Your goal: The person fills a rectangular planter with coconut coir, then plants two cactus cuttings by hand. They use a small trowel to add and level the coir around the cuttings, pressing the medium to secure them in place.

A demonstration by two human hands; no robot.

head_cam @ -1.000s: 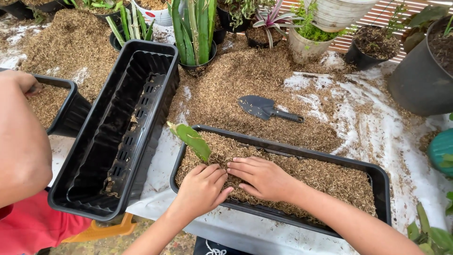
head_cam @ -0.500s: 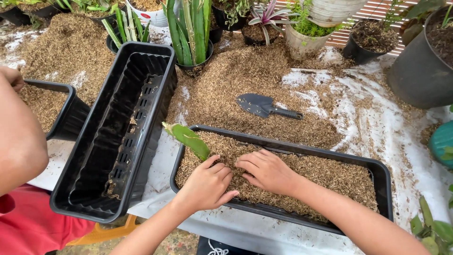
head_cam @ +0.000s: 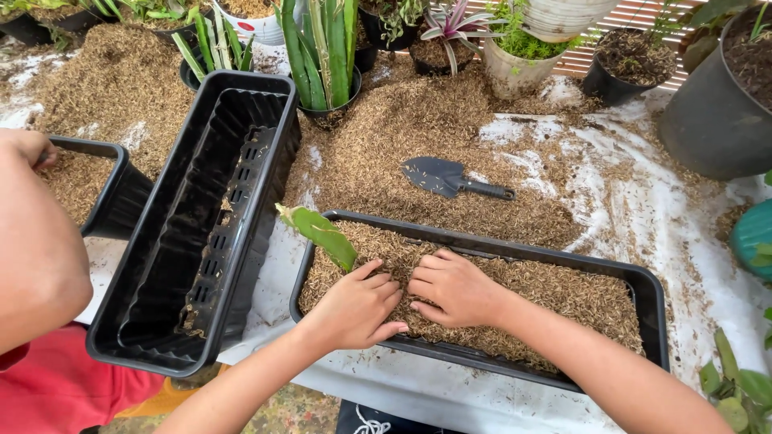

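Head view, noted left to right. An empty black planter is seen tilted at 9 o'clock. A green cactus cutting is stuck leaning in the husk-filled black tray. Left hand and right hand are pressed flat, fingers spread, on the husk; nothing is gripped. A dark trowel is laid at 12 o'clock on the desk.

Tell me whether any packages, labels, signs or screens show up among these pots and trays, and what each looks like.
White round pot with a red mark: back row, left of the tall green plants; the mark sits low on its side, small and partly hidden.
No packages, signs or screens are in view.
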